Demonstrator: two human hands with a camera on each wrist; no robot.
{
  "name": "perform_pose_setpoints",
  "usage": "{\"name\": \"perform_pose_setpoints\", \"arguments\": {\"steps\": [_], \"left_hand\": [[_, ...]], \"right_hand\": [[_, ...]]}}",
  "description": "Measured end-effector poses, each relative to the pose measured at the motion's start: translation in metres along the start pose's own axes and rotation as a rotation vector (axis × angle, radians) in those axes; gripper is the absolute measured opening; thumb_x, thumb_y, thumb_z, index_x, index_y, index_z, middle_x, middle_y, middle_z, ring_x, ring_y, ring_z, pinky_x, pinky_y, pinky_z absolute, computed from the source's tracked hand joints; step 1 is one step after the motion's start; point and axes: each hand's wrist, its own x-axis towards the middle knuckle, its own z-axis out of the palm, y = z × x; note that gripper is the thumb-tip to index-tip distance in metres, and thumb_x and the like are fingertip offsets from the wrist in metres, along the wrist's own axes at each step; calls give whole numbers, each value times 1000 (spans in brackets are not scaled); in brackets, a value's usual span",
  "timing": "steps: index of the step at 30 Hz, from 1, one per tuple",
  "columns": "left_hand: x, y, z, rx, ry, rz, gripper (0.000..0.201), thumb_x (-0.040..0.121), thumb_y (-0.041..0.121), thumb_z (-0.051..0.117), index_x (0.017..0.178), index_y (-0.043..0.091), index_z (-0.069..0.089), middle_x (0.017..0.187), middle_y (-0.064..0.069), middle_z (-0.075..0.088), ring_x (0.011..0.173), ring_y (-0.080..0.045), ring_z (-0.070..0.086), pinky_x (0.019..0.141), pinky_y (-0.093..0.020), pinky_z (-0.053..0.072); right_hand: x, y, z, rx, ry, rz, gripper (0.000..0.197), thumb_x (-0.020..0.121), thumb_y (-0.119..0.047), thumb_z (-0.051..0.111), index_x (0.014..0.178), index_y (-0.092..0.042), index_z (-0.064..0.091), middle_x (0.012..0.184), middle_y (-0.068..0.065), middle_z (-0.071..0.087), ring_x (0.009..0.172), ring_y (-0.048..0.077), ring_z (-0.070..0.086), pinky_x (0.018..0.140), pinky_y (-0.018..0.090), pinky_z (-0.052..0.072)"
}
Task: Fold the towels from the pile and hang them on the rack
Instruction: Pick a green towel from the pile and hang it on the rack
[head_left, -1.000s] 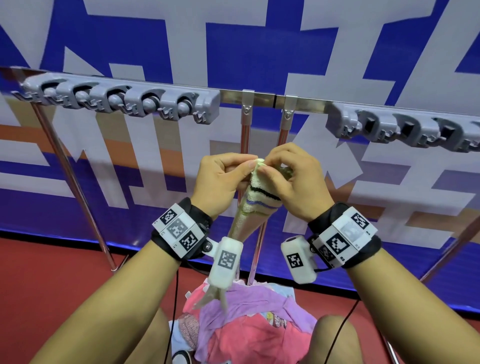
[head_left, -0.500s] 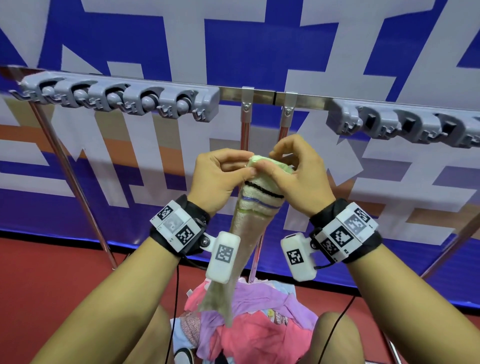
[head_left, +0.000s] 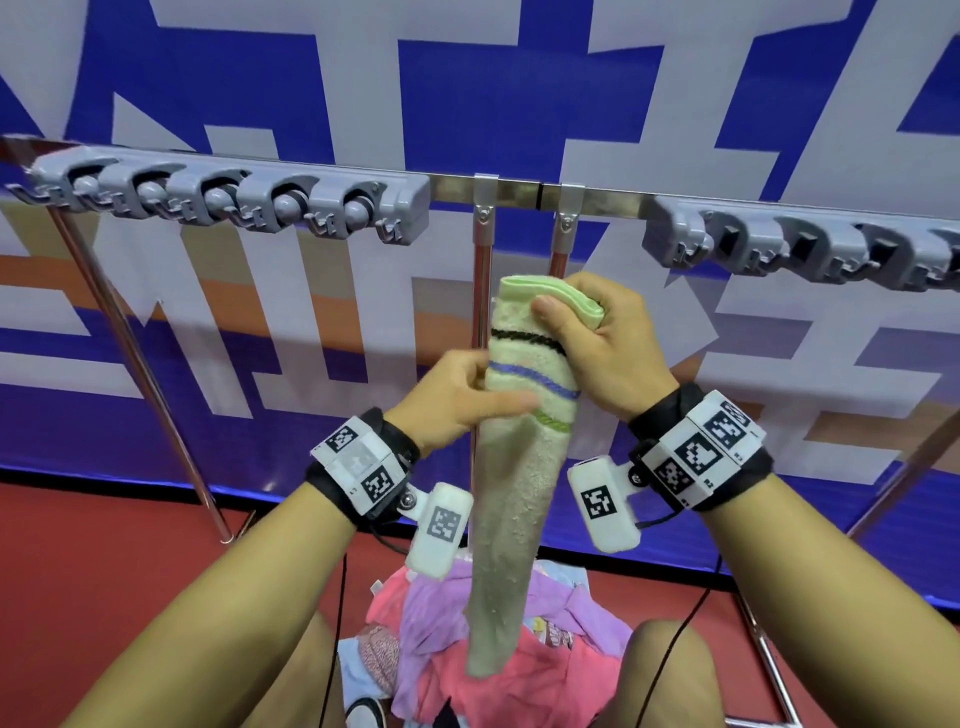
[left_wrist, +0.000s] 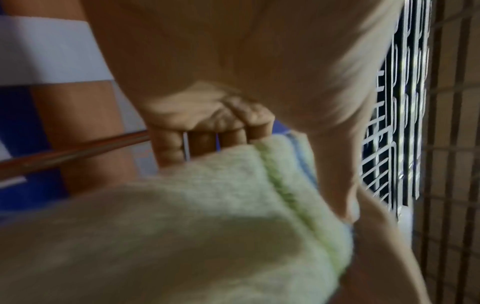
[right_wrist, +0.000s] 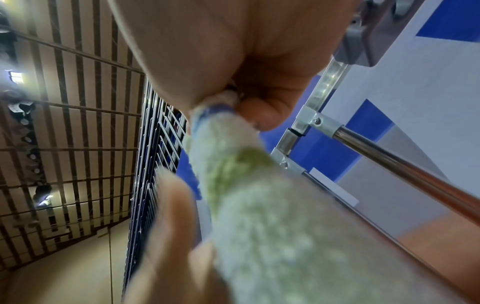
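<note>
Change: the left hand (head_left: 457, 400) has been lowered from the top edge of the towel (head_left: 519, 467) to its striped band.
Right hand (head_left: 597, 348): clamped on the towel's folded top edge, thumb in front.
Left hand: fingers curled behind the towel, thumb laid across its front.
Towel: held hanging below the rack (head_left: 519, 189), above the pile (head_left: 493, 675).

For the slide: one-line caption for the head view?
Right hand grips a folded striped towel, left hand steadying it below the rack.
</note>
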Motion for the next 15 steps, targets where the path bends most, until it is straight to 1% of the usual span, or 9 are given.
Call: {"name": "perform_pose_setpoints", "arguments": {"steps": [2, 3, 5, 7, 9, 11, 12, 14, 15], "left_hand": [[-3, -15, 0, 96, -49, -99, 25, 84, 4, 73, 108, 2, 69, 106, -9, 75, 97, -18, 71, 81, -24, 55], [-4, -21, -1, 80, -43, -138, 21, 85, 6, 71, 105, 1, 70, 101, -7, 76, 90, -14, 72, 75, -21, 54], [-8, -27, -4, 1, -25, -186, 11, 86, 13, 71, 92, 3, 71, 84, -2, 75, 69, -8, 68, 61, -17, 50], [-9, -29, -8, -96, -4, -213, 12, 82, 18, 67, 82, 8, 73, 78, -3, 74, 65, -10, 67, 59, -20, 50], [-10, -28, -12, -173, 10, -215, 19, 77, 16, 62, 87, 6, 74, 84, -8, 74, 73, -17, 69, 66, -25, 54], [-9, -25, -16, -193, -3, -213, 37, 73, 14, 64, 104, -5, 68, 96, -15, 72, 84, -24, 69, 74, -31, 55], [-8, -24, -18, -165, -24, -220, 48, 70, 15, 68, 110, -11, 63, 98, -18, 70, 85, -26, 68, 76, -32, 54], [-5, -21, -21, -73, -62, -248, 60, 64, 26, 73, 106, -16, 59, 92, -17, 67, 78, -25, 65, 71, -30, 52], [-3, -19, -23, -24, -63, -266, 59, 63, 31, 73, 101, -12, 59, 86, -14, 65, 73, -23, 62, 67, -30, 49]], "right_hand": [[4, 0, -7, -14, 69, -3, 19, 93, -30, 62, 82, -16, 63, 70, -8, 60, 65, 7, 54, 61, 26, 44], [6, 0, -11, -20, 103, -1, 20, 94, -29, 63, 81, -13, 63, 70, -7, 60, 64, 6, 53, 60, 25, 44], [10, 6, -23, -45, 165, 23, 26, 94, -29, 63, 82, -6, 63, 71, 0, 61, 64, 8, 53, 60, 28, 44], [13, 18, -36, -58, 229, 85, 31, 93, -34, 63, 82, -5, 63, 74, 10, 65, 66, 14, 56, 62, 34, 48], [14, 34, -46, -47, 278, 161, 31, 89, -40, 63, 79, -11, 63, 73, 9, 66, 66, 18, 58, 64, 42, 51], [13, 48, -54, -27, 318, 249, 27, 86, -41, 63, 75, -17, 63, 70, 3, 66, 66, 20, 61, 64, 46, 54], [12, 55, -57, -8, 338, 291, 26, 85, -40, 64, 73, -17, 63, 70, 2, 66, 66, 20, 62, 64, 47, 55], [8, 66, -62, 16, 386, 369, 24, 81, -40, 66, 70, -19, 64, 68, 0, 65, 65, 18, 61, 64, 44, 55], [5, 71, -63, 20, 405, 403, 24, 79, -40, 66, 68, -19, 63, 66, -1, 65, 64, 17, 61, 63, 42, 54]]}}
